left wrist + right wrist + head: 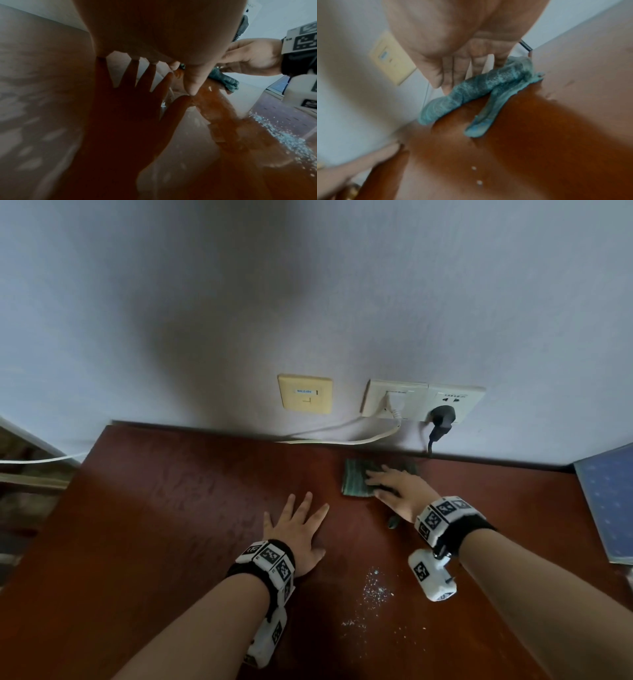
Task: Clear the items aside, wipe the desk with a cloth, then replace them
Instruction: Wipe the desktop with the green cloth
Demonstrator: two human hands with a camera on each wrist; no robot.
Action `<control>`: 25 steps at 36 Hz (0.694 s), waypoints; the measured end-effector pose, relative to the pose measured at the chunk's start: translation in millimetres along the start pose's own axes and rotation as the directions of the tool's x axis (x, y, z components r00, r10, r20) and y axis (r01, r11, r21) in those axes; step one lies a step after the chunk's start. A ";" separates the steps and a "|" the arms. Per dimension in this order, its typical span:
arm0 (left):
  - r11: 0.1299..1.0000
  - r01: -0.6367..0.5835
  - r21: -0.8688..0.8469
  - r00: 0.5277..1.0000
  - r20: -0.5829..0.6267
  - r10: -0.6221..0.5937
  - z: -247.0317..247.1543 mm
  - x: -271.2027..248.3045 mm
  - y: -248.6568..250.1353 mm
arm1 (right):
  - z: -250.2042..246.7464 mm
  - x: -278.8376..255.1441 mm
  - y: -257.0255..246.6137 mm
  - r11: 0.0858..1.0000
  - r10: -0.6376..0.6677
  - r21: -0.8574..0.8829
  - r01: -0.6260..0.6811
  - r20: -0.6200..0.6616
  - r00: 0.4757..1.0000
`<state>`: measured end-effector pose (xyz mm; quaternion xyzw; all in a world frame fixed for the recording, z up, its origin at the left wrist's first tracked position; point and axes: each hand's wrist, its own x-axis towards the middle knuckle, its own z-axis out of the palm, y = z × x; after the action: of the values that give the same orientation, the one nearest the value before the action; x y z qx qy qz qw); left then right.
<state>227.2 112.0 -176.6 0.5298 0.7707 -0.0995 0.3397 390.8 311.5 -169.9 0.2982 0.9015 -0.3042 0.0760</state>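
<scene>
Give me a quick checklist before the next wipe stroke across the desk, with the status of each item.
1. Right hand flat on the cloth: ok.
2. Left hand flat on the desk, clear of the cloth: ok.
3. Crumbs wiped up: not ok, scattered near the front.
4. Cloth folded flat: not ok, a flap trails loose.
5. Cable off the desk: not ok, lies along the back edge.
6. Book out of the path: ok.

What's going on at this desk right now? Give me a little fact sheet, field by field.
Surface: dark red-brown desk against a wall
Right hand: fingers flat on a green cloth near the wall
Left hand: spread flat on the desk, holding nothing
Mess: pale crumbs nearer the person, not yet wiped
Wall: black plug in a socket
</scene>
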 end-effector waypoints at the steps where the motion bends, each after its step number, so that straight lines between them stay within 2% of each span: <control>1: 1.000 -0.003 0.005 1.000 0.005 0.003 0.8 -0.2 -0.6 | -1.1 0.0 1.0 1.000 -0.012 0.019 0.013 -0.062 0.998; 3: 1.000 -0.008 0.014 1.000 0.010 0.007 2.7 0.6 -0.9 | -2.5 2.0 2.8 0.998 -0.039 0.038 0.043 -0.114 0.993; 5: 1.000 -0.003 0.014 1.000 0.008 0.003 4.5 2.0 0.0 | 0.9 5.7 4.0 0.999 -0.040 -0.026 0.040 -0.001 0.999; 7: 1.000 0.004 0.013 1.000 0.008 -0.005 6.2 2.9 1.1 | 10.4 9.0 5.6 0.982 -0.024 -0.181 0.046 0.124 0.992; 9: 1.000 0.008 0.015 1.000 0.010 -0.008 7.7 3.4 1.0 | 14.8 11.2 7.8 0.965 -0.026 -0.256 0.061 0.134 0.991; 12: 1.000 0.003 0.022 1.000 0.014 -0.003 7.7 3.6 -0.7 | 6.4 17.9 7.1 0.990 0.013 -0.142 -0.001 0.086 0.996; 14: 1.000 0.001 0.026 1.000 0.023 -0.001 7.1 3.6 -1.1 | 0.7 25.3 11.8 0.995 0.102 -0.011 -0.102 -0.015 0.995; 16: 0.999 0.000 0.032 1.000 0.027 -0.001 7.0 3.6 -1.2 | -0.3 32.1 19.0 0.972 0.213 0.130 -0.193 -0.163 0.963; 18: 0.999 0.002 0.041 0.999 0.032 -0.003 7.9 3.8 -1.1 | 4.6 36.3 22.1 0.955 0.275 0.176 -0.240 -0.219 0.936; 21: 0.999 0.007 0.051 0.999 0.043 -0.009 8.7 4.0 0.0 | 15.9 31.6 13.7 0.964 0.260 -0.025 -0.265 -0.117 0.958; 23: 0.998 0.009 0.056 0.999 0.049 -0.012 8.4 3.8 0.8 | 23.2 21.5 6.0 0.961 0.214 -0.169 -0.219 -0.048 0.976; 25: 0.998 0.011 0.059 0.999 0.051 -0.014 8.5 3.2 1.7 | 30.9 8.2 1.9 0.958 0.163 -0.238 -0.157 0.002 0.987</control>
<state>231.6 110.8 -184.6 0.5317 0.7620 -0.1376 0.3430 383.9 298.4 -198.3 0.3556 0.9034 -0.1904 0.1453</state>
